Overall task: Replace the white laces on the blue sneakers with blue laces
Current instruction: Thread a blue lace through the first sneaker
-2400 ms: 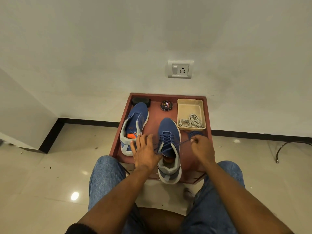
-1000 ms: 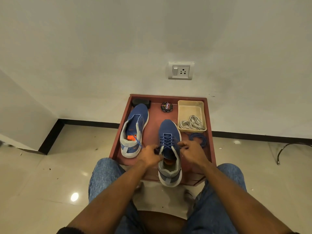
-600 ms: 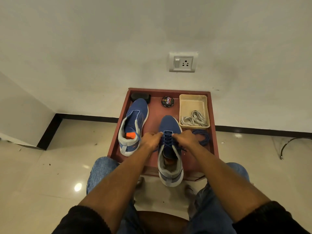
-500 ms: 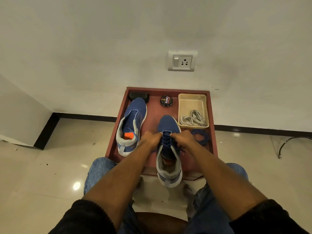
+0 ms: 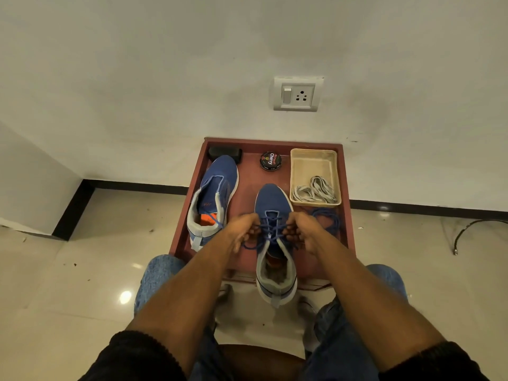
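Reddish-brown desk (image 5: 248,182) with raised rim, set against the wall.

On it: a blue sneaker (image 5: 213,198) at left without a lace; a second blue sneaker (image 5: 273,204) at centre, heel overhanging the near edge, threaded with a blue lace (image 5: 270,229); a black block (image 5: 224,154) in the far left corner; a round polish tin (image 5: 270,160); a beige tray (image 5: 313,163) far right holding white laces (image 5: 314,191); a coiled blue lace (image 5: 327,220) just before the tray.

Polish tin (image 5: 270,160) beside black brush (image 5: 224,154), wall socket (image 5: 297,94)
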